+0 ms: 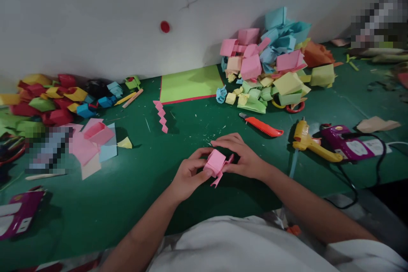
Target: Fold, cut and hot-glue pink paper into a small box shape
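Note:
A folded pink paper box (216,162) with thin strips hanging from it is held above the front of the green table. My left hand (190,175) grips its left side, with the thumb pressed on the lower edge. On the right side, my right hand (240,156) has its fingers curved around the box and pinches a pink strip at its side. Beyond the hands lies a zigzag-folded pink paper strip (161,117). To the right of that rests an orange utility knife (263,126).
Folded paper pieces (251,66) are heaped at the back right, with more (59,100) at the back left. A green sheet (191,84) lies by the wall. A yellow glue gun (310,142) with a black cord and a purple power strip (347,142) sit at right.

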A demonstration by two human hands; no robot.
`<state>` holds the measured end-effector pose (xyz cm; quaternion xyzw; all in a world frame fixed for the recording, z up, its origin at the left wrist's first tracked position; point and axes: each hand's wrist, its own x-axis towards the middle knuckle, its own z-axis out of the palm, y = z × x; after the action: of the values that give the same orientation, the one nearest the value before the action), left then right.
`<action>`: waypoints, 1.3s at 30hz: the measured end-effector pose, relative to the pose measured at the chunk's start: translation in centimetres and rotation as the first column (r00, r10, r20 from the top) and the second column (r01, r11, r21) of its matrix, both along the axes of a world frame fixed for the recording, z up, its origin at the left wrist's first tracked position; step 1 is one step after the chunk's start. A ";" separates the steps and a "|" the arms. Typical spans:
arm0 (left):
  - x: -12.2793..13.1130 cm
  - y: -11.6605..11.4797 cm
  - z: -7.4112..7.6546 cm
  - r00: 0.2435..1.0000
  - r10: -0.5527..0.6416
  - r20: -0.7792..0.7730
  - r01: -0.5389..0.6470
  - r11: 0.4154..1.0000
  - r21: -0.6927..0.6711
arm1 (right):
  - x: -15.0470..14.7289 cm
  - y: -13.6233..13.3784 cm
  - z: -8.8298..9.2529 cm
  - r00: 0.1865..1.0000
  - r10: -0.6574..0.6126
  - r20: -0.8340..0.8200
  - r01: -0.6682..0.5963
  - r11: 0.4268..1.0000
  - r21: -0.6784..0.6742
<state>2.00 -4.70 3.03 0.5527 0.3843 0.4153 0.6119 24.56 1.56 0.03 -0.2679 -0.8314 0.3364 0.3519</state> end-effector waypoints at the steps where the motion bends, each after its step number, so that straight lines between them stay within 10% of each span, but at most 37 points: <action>1: 0.0 0.0 0.0 1.000 -0.010 -0.005 0.010 1.000 -0.004 | 0.0 0.0 0.0 1.000 0.000 0.001 0.000 1.000 -0.001; 32: 0.5 0.1 -0.4 0.997 0.046 -0.062 -0.045 0.999 0.018 | -0.1 0.1 -0.5 0.989 -0.089 0.115 0.080 0.994 0.075; 39: 1.4 0.0 -1.0 0.972 0.202 0.122 -0.174 0.962 -0.210 | -0.1 0.1 0.5 0.996 -0.049 0.077 0.045 0.998 0.048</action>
<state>3.38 -4.66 2.04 0.4189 0.4300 0.4696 0.6474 24.41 1.61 0.50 -0.2922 -0.8455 0.2982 0.3330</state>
